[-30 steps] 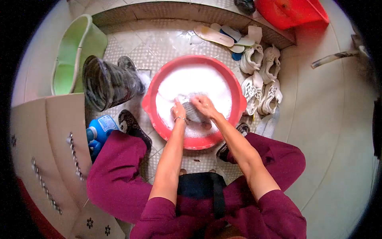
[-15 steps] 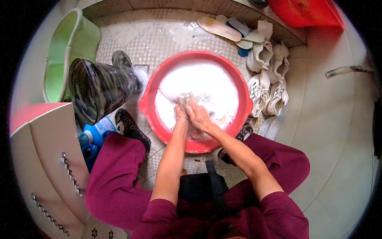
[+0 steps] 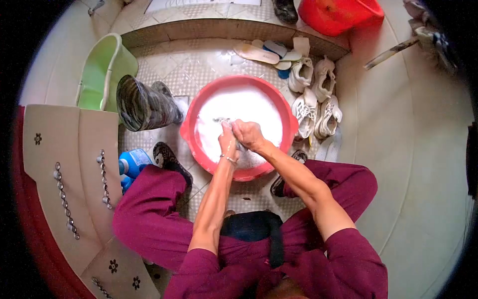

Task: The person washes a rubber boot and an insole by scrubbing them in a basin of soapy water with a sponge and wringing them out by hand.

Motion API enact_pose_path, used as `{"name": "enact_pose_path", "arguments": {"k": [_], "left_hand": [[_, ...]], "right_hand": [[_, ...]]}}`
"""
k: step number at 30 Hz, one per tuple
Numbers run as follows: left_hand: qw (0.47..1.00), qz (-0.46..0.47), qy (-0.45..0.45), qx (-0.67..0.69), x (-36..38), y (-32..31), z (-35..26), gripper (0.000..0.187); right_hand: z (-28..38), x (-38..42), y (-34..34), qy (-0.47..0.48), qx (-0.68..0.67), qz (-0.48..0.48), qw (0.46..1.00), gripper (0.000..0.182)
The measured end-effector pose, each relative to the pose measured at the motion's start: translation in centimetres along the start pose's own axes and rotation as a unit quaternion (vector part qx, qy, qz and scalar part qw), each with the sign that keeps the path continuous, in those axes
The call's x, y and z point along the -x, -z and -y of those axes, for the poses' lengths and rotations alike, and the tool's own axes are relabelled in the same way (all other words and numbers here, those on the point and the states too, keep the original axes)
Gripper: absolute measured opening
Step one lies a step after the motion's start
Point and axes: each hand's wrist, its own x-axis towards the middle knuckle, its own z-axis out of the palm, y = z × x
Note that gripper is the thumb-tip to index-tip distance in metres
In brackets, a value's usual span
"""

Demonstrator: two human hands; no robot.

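Note:
A red basin (image 3: 187,130) stands on the tiled floor in front of me, full of white suds (image 3: 259,107). Over the suds, near the middle of the basin, both my hands grip a wet greyish cloth (image 3: 241,147). My left hand (image 3: 227,139), with a bracelet at the wrist, is wrapped round it. Pressed close against the left, my right hand (image 3: 250,134) has its fingers curled over the same cloth. Most of the cloth is hidden inside the fists; a small bit shows below them.
Left of the basin are a rubber boot (image 3: 147,104), a green tub (image 3: 119,60), blue bottles (image 3: 134,162) and a drawer cabinet (image 3: 79,149). White shoes (image 3: 317,94) and insoles (image 3: 256,53) lie to the right. A red bucket (image 3: 338,15) sits on the step (image 3: 199,31) behind.
My hands have closed tighter together and curled into fists round the cloth, with less of it showing. The view has shifted, so more of the step and cabinet shows.

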Motion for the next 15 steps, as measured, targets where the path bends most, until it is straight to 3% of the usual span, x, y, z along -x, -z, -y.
{"name": "enact_pose_path", "arguments": {"k": [1, 3, 4, 5, 6, 8, 11, 12, 15], "left_hand": [[1.0, 0.005, -0.001, 0.003, 0.4, 0.2, -0.2, 0.047], [0.983, 0.09, 0.006, 0.161, 0.7, 1.4, -1.0, 0.05], [0.985, 0.093, 0.022, 0.142, -0.2, 1.9, -0.4, 0.052], [0.985, 0.091, 0.02, 0.144, -1.0, 2.3, -0.2, 0.052], [0.985, 0.078, 0.039, 0.146, -1.2, 2.5, -0.2, 0.052], [0.985, 0.083, 0.037, 0.144, -1.7, 2.7, 0.0, 0.055], [0.989, 0.043, 0.071, 0.125, -4.2, 2.9, 0.6, 0.055], [0.998, -0.022, 0.008, -0.058, -8.3, 4.4, 3.7, 0.054], [0.993, -0.1, 0.026, -0.063, -7.8, 3.2, 3.3, 0.057]], "right_hand": [[-0.7, 0.2, 0.9, 0.002, 0.005, -0.002, 1.0, 0.024], [-1.8, 0.6, 1.5, 0.111, 0.048, 0.042, 0.992, 0.024], [-2.1, 0.5, 1.1, 0.008, -0.015, 0.077, 0.997, 0.027], [-2.8, 0.3, 0.9, 0.01, -0.016, 0.079, 0.997, 0.027], [-2.6, 0.4, 1.3, -0.05, -0.125, 0.12, 0.984, 0.027], [-3.2, 0.2, 2.1, -0.156, -0.298, 0.206, 0.919, 0.025], [-6.0, 0.4, -0.5, -0.092, -0.365, 0.233, 0.897, 0.029], [-7.0, -0.3, -0.3, -0.242, -0.318, 0.31, 0.863, 0.028], [-8.5, -0.9, -1.8, -0.213, -0.247, 0.297, 0.897, 0.026]]}}
